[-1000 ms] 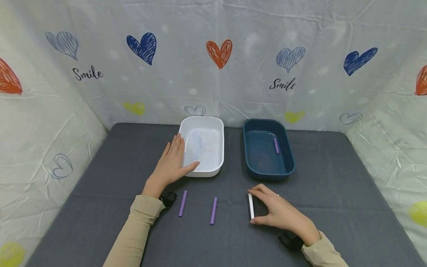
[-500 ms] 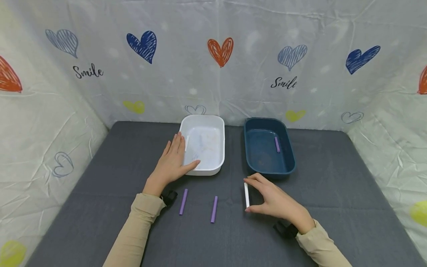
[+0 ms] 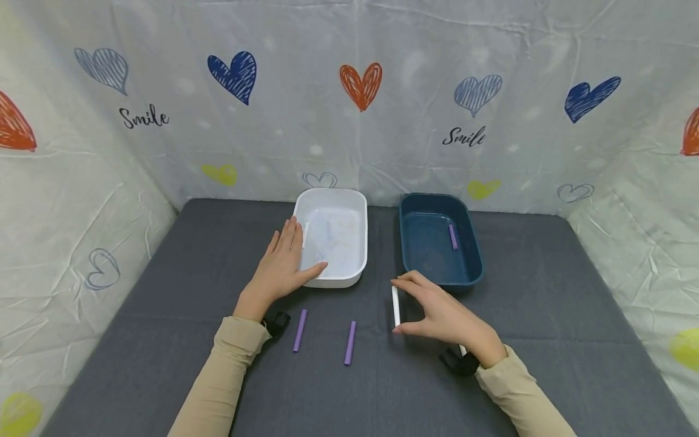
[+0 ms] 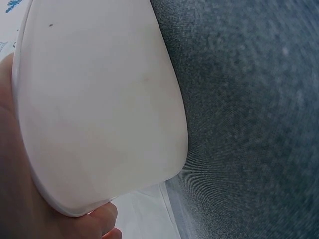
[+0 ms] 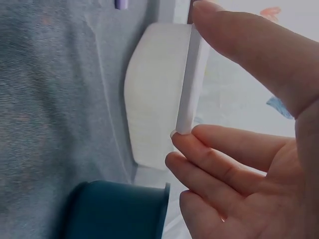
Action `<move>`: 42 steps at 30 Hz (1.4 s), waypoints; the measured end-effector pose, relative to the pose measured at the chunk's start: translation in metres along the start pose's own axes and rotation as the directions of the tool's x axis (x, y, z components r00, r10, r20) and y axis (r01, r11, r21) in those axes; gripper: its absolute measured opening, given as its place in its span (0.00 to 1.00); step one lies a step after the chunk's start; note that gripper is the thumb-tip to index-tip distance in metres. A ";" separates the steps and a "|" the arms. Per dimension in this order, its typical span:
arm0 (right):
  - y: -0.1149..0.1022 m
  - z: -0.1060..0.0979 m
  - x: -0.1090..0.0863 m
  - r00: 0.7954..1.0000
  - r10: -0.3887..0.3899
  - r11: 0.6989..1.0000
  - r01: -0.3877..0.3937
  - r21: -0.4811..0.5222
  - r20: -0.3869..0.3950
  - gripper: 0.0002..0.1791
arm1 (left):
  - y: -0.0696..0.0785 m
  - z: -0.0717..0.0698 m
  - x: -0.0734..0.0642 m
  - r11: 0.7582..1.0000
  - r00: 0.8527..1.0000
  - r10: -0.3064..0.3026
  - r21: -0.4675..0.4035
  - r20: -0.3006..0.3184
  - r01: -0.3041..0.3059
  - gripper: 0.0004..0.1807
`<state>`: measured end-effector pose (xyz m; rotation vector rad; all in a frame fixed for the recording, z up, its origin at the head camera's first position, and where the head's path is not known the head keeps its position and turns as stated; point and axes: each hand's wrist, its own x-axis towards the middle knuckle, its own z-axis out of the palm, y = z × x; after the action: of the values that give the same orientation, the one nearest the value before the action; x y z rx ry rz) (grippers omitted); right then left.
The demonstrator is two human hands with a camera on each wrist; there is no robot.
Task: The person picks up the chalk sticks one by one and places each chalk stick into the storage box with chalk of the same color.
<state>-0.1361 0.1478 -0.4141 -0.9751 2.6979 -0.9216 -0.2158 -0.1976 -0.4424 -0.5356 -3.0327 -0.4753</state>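
My right hand [image 3: 443,309] pinches a white chalk stick [image 3: 395,307] end to end between thumb and fingertips, in front of the blue tray [image 3: 413,278]. In the right wrist view this chalk stick [image 5: 192,82] overlaps the white tray [image 5: 152,94]. Over the left rim and front corner of the white tray [image 3: 357,233] lies my left hand [image 3: 278,267], fingers straight and thumb spread. Inside that tray a white chalk stick [image 3: 306,235] lies beside my fingers. A purple chalk stick [image 3: 453,237] is in the blue tray.
Two purple chalk sticks, one left [image 3: 300,331] and one in the middle [image 3: 350,343], lie on the grey tablecloth [image 3: 306,394] before the white tray. A white piece [image 3: 463,350] shows partly behind my right wrist. A printed curtain [image 3: 404,152] hangs behind the trays.
My right hand has carried the white chalk stick forward and left, to just before the blue tray. My left hand has stayed on the white tray.
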 end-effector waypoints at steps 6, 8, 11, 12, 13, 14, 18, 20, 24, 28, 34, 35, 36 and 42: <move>0.000 -0.004 0.011 1.000 -0.002 1.000 0.002 0.004 -0.005 0.44 | 0.000 0.000 0.000 1.000 1.000 0.007 0.008 -0.008 -0.006 0.61; -0.001 -0.006 0.015 1.000 -0.009 1.000 0.009 0.010 -0.007 0.43 | 0.000 0.000 0.000 1.000 1.000 0.006 0.007 -0.006 -0.006 0.61; -0.001 -0.008 0.021 1.000 -0.015 0.999 0.015 0.030 -0.010 0.43 | 0.000 0.001 0.000 1.000 1.000 0.005 0.006 -0.006 -0.005 0.61; -0.001 -0.009 0.023 1.000 -0.017 0.999 0.018 0.039 -0.013 0.43 | 0.000 0.001 0.000 1.000 1.000 0.005 0.005 -0.008 -0.005 0.61; -0.001 -0.010 0.026 1.000 -0.016 0.999 0.017 0.047 -0.016 0.43 | 0.000 0.001 0.000 1.000 1.000 0.005 0.005 -0.010 -0.004 0.61; -0.001 -0.011 0.028 1.000 -0.011 0.998 0.012 0.055 -0.017 0.43 | 0.000 0.001 0.000 1.000 1.000 0.004 0.004 -0.012 -0.004 0.61; 0.000 -0.013 0.038 1.000 -0.003 0.998 0.004 0.063 -0.015 0.43 | -0.001 0.002 0.001 1.000 1.000 0.004 0.006 -0.017 -0.004 0.61; 0.001 -0.013 0.042 1.000 0.002 0.998 -0.001 0.063 -0.013 0.43 | -0.002 0.003 0.000 1.000 1.000 0.006 0.005 -0.015 -0.006 0.61; 0.001 -0.014 0.051 1.000 0.006 0.998 -0.005 0.069 -0.011 0.43 | -0.002 0.003 0.000 1.000 1.000 0.009 0.002 -0.017 -0.009 0.61; -0.001 -0.016 0.059 1.000 0.002 0.998 -0.001 0.065 -0.009 0.43 | -0.001 0.004 0.000 1.000 1.000 0.009 0.002 -0.015 -0.009 0.61; -0.004 -0.020 0.072 0.999 -0.026 0.999 0.027 0.046 -0.023 0.44 | 0.000 0.002 0.001 1.000 1.000 0.005 0.013 -0.017 -0.004 0.61; -0.004 -0.021 0.074 0.999 -0.029 0.999 0.030 0.042 -0.025 0.44 | 0.000 0.002 0.002 1.000 1.000 0.004 0.013 -0.019 -0.004 0.61; -0.004 -0.021 0.077 0.999 -0.032 0.999 0.033 0.040 -0.026 0.44 | 0.000 0.002 0.002 1.000 1.000 0.004 0.013 -0.021 -0.004 0.61; -0.006 -0.023 0.090 0.999 -0.044 0.997 0.045 0.054 -0.029 0.43 | 0.000 0.003 0.002 1.000 1.000 0.001 0.017 -0.016 -0.001 0.61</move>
<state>-0.2109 0.1000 -0.3848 -1.0224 2.6683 -1.0195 -0.2172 -0.1960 -0.4454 -0.5296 -3.0182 -0.4508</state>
